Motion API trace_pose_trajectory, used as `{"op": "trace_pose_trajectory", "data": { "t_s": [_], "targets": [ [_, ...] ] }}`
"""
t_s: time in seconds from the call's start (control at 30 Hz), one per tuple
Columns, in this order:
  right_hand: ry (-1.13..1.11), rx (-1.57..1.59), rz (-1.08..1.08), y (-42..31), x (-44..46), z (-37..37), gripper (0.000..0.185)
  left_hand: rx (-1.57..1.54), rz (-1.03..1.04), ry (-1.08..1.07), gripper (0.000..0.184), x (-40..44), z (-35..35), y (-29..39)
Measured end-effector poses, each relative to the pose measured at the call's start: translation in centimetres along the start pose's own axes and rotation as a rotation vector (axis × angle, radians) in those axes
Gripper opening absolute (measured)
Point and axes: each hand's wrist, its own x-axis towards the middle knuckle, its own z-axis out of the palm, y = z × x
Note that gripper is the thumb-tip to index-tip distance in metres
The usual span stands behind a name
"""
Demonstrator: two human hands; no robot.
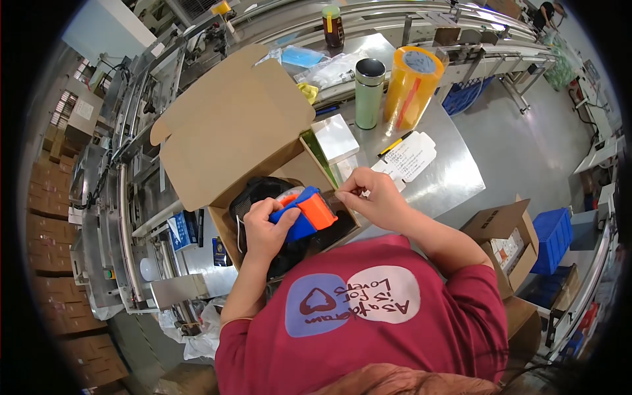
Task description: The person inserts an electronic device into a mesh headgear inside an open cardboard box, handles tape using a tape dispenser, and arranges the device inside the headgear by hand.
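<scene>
My left hand (264, 230) is wrapped round a blue and orange tape dispenser (304, 220), held above an open cardboard box (230, 125). My right hand (375, 196) is just right of the dispenser, thumb and forefinger pinched together. Whatever is between those fingertips is too small to make out. Inside the box lies a black mesh item (247, 192), partly covered by my left hand and the dispenser. The box's lid flap is folded back, away from me.
Beyond the box are a small white box (336, 139), a green thermos (369, 95), stacked rolls of yellow tape (411, 89) and a handwritten card (413, 158) with a pen. A dark-contents jar (333, 27) stands farther back. A carton (503, 243) and blue crate (552, 240) are at right.
</scene>
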Motion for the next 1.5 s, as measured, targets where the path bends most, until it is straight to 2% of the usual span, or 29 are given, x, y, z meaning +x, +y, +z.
{"op": "trace_pose_trajectory", "data": {
  "t_s": [0.07, 0.1, 0.23, 0.33, 0.43, 0.53, 0.57, 0.63, 0.7, 0.77, 0.8, 0.83, 0.9, 0.93, 0.97, 1.0, 1.1, 1.2, 1.4, 1.5],
  "targets": [
    [0.024, 0.019, 0.023, 0.1, 0.0, 0.0, 0.010, 0.103, 0.046, -0.121, 0.046, 0.3, -0.9, 1.2],
    [0.026, 0.016, 0.053, -0.1, 0.0, -0.1, 0.010, 0.099, 0.184, -0.174, 0.042, 0.7, -1.1, 1.8],
    [0.052, 0.004, 0.019, -0.2, 0.0, -0.3, 0.011, 0.056, 0.196, -0.275, 0.038, 0.9, -1.9, 2.4],
    [0.054, -0.008, -0.002, 0.2, -0.1, -0.2, 0.012, 0.127, 0.101, -0.298, 0.038, 0.9, -2.6, 3.6],
    [-0.018, -0.037, 0.024, 0.2, 0.2, -1.1, 0.011, 0.103, 0.295, -0.195, 0.040, 1.0, -2.3, 1.7],
    [-0.102, 0.000, -0.158, -1.1, 1.1, -2.0, 0.027, -0.545, -0.140, -0.239, 0.043, 0.2, -1.6, -0.2],
    [-0.117, 0.069, -0.111, -0.9, 1.1, -1.6, 0.031, -0.743, -0.204, -0.249, 0.044, -0.1, -1.2, -1.2],
    [-0.143, 0.202, -0.028, -0.2, 1.2, -0.8, 0.040, -0.907, -0.307, -0.177, 0.043, -0.2, 0.0, -2.3],
    [-0.024, 0.359, 0.003, -0.8, 1.5, -0.9, 0.041, -1.038, -0.353, -0.144, 0.041, -0.7, 0.9, -5.3],
    [0.113, 0.425, -0.005, -0.6, 2.1, -1.5, 0.041, -1.158, -0.537, -0.009, 0.041, -0.4, 1.0, -2.6],
    [0.036, 0.356, 0.037, -0.8, 2.0, -2.0, 0.040, -1.216, -0.628, 0.067, 0.042, -0.4, 0.9, -1.7],
    [-0.045, 0.286, 0.079, -1.6, 1.9, -2.6, 0.038, -1.298, -0.611, -0.029, 0.052, -1.2, 1.7, -7.4],
    [-0.126, 0.238, 0.102, -1.8, 1.5, -1.8, 0.032, -1.253, -0.581, -0.019, 0.055, -1.5, 2.1, -9.2],
    [-0.174, 0.257, 0.113, -2.1, 1.7, -1.3, 0.031, -1.233, -0.567, -0.020, 0.056, -1.5, 2.1, -9.4],
    [-0.219, 0.274, 0.128, -2.5, 1.7, -1.0, 0.029, -1.185, -0.498, 0.015, 0.054, -0.6, 1.7, -5.1],
    [-0.261, 0.288, 0.144, -2.9, 1.7, -0.7, 0.028, -1.113, -0.423, -0.023, 0.056, -0.4, 1.3, -4.1],
    [-0.229, 0.326, 0.207, -2.4, 2.0, -0.1, 0.022, -0.897, -0.167, -0.153, 0.062, 0.2, 0.6, -2.0],
    [-0.214, 0.258, 0.206, -2.7, 2.1, -0.5, 0.018, -0.818, -0.135, -0.233, 0.062, 0.1, 0.4, -3.5],
    [-0.090, 0.232, 0.157, -2.3, 2.0, 0.0, 0.016, -0.573, 0.097, -0.303, 0.063, 1.5, -1.2, -1.7],
    [-0.031, 0.178, 0.133, -2.5, 1.8, -0.2, 0.016, -0.577, 0.074, -0.303, 0.062, 1.2, -1.2, -1.9]
  ]
}}
